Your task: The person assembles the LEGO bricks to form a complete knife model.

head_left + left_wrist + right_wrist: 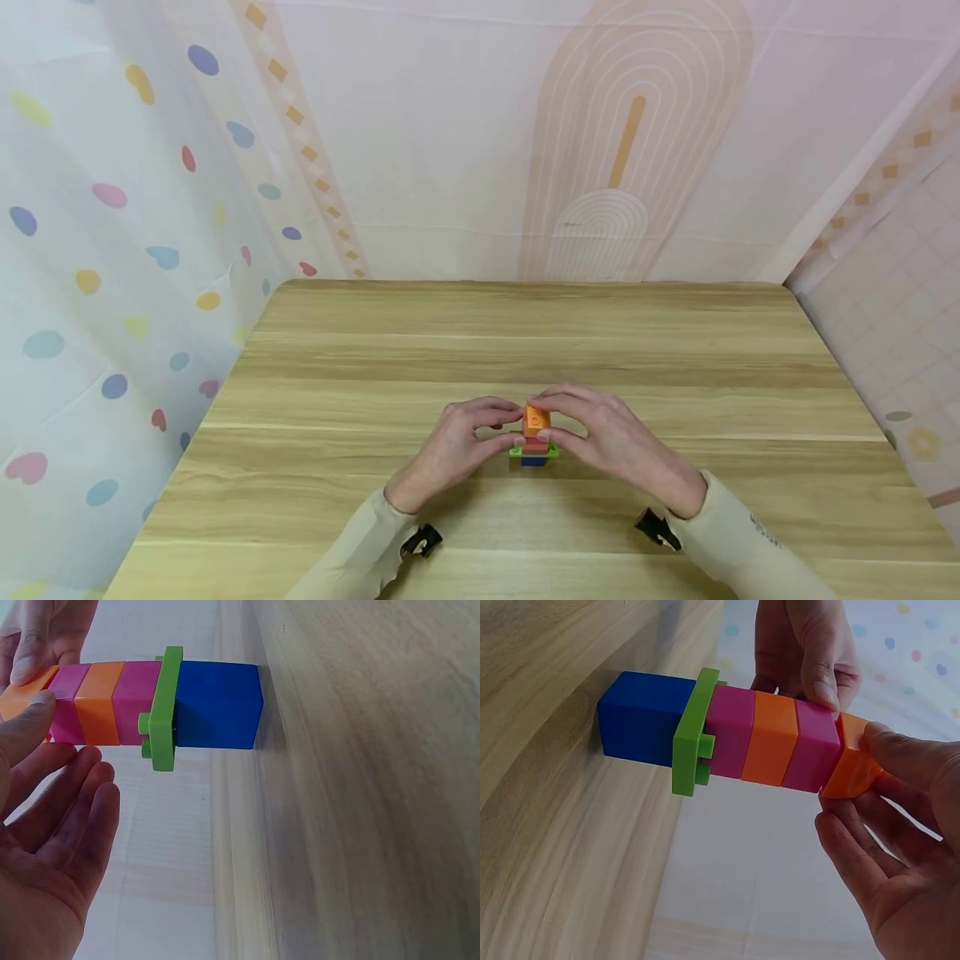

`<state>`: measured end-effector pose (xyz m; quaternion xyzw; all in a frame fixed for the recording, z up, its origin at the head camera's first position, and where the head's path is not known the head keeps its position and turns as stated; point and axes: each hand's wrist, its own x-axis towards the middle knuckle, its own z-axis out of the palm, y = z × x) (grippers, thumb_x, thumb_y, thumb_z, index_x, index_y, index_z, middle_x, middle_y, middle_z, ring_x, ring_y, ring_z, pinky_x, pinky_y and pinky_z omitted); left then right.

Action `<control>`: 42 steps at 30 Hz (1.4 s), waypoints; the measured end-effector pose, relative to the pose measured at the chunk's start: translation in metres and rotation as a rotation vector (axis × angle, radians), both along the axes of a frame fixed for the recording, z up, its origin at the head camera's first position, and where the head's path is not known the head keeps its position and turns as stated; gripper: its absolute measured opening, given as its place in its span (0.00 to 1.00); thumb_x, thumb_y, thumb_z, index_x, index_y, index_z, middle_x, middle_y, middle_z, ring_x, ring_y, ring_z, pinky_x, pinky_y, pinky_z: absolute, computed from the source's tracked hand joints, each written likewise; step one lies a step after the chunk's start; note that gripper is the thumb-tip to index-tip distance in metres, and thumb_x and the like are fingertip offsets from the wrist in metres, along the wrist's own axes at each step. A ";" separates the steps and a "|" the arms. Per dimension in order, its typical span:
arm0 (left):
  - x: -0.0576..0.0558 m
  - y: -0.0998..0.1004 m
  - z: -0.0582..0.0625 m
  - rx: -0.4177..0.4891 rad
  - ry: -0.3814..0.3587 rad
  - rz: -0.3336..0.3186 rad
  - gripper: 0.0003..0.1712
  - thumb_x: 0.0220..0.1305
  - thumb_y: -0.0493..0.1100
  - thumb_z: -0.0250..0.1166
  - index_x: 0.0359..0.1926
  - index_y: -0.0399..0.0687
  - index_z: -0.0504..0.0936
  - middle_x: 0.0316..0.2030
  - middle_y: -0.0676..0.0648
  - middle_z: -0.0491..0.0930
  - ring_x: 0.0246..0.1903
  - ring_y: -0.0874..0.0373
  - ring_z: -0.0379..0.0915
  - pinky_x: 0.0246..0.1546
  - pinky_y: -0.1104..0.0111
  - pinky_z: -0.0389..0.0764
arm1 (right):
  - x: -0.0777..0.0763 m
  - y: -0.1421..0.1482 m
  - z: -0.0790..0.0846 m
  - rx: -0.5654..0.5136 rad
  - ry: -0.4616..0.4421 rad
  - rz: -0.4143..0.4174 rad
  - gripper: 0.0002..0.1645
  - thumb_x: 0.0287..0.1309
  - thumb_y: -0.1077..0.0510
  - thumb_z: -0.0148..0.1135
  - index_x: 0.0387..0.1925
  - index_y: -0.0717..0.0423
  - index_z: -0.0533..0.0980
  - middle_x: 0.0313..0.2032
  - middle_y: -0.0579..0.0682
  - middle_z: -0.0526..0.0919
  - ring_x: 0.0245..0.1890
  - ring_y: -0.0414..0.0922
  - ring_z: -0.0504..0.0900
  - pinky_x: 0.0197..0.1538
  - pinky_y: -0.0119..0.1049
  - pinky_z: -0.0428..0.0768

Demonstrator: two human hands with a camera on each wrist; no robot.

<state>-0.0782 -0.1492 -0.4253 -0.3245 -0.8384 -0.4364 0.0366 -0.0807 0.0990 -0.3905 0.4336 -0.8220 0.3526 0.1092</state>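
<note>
A stack of toy building bricks stands upright on the wooden table. At its base is a blue brick [639,718], with a wider flat green plate [692,739] across it. Above come a pink brick [729,731], an orange brick [771,742] and another pink brick [810,746]. The topmost orange brick [536,419], curved on one side, sits slightly askew on the upper pink one. My right hand [615,429] pinches this top brick between thumb and fingers. My left hand [457,442] steadies the upper pink brick, thumb on one side and fingers on the opposite side.
The wooden table [360,358] extends around the stack. Patterned curtains [450,142] hang behind its far edge and along the sides. A black strap piece [422,541] shows at the left wrist, and a similar black piece [657,528] at the right.
</note>
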 end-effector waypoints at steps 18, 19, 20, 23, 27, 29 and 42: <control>-0.001 -0.001 0.001 -0.021 -0.001 -0.018 0.17 0.67 0.41 0.72 0.54 0.36 0.87 0.52 0.41 0.86 0.50 0.50 0.85 0.49 0.65 0.87 | -0.003 -0.004 -0.001 -0.002 -0.008 0.023 0.22 0.59 0.65 0.75 0.55 0.61 0.81 0.51 0.50 0.85 0.50 0.45 0.86 0.51 0.39 0.87; -0.001 -0.001 0.000 -0.017 -0.003 -0.023 0.17 0.68 0.41 0.72 0.54 0.37 0.87 0.52 0.41 0.86 0.50 0.50 0.85 0.49 0.66 0.87 | -0.003 -0.004 -0.001 0.000 -0.016 0.024 0.22 0.59 0.65 0.75 0.55 0.62 0.80 0.51 0.50 0.84 0.50 0.45 0.85 0.51 0.39 0.87; -0.001 -0.001 0.000 -0.012 -0.008 -0.030 0.17 0.68 0.41 0.71 0.54 0.37 0.86 0.52 0.42 0.87 0.50 0.51 0.85 0.49 0.67 0.86 | -0.003 -0.004 -0.001 0.003 -0.020 0.025 0.22 0.60 0.65 0.74 0.56 0.62 0.80 0.51 0.50 0.84 0.49 0.44 0.85 0.51 0.39 0.87; -0.002 0.000 -0.001 0.000 -0.031 -0.048 0.17 0.68 0.40 0.71 0.55 0.39 0.86 0.52 0.44 0.87 0.50 0.52 0.85 0.50 0.68 0.86 | -0.002 -0.005 -0.002 0.016 -0.011 0.026 0.22 0.61 0.65 0.73 0.56 0.61 0.79 0.51 0.49 0.83 0.50 0.44 0.84 0.52 0.38 0.86; -0.002 0.000 -0.001 0.007 -0.044 -0.057 0.17 0.68 0.40 0.72 0.55 0.40 0.87 0.51 0.45 0.88 0.49 0.54 0.86 0.49 0.68 0.86 | -0.002 -0.004 -0.003 0.027 0.023 0.036 0.21 0.61 0.65 0.73 0.55 0.60 0.80 0.52 0.49 0.83 0.51 0.44 0.84 0.54 0.37 0.86; -0.002 0.001 -0.001 0.009 -0.033 -0.058 0.16 0.68 0.40 0.72 0.55 0.40 0.87 0.51 0.45 0.88 0.49 0.54 0.86 0.49 0.68 0.86 | -0.002 -0.004 -0.004 0.029 0.041 0.042 0.21 0.61 0.65 0.73 0.55 0.60 0.79 0.52 0.50 0.82 0.51 0.45 0.84 0.54 0.36 0.86; -0.003 0.000 0.000 0.002 -0.002 -0.065 0.15 0.68 0.41 0.71 0.53 0.40 0.88 0.49 0.45 0.88 0.47 0.55 0.86 0.47 0.68 0.87 | -0.002 -0.003 -0.003 0.045 0.093 0.037 0.26 0.58 0.66 0.75 0.57 0.63 0.79 0.53 0.52 0.83 0.51 0.46 0.85 0.54 0.36 0.86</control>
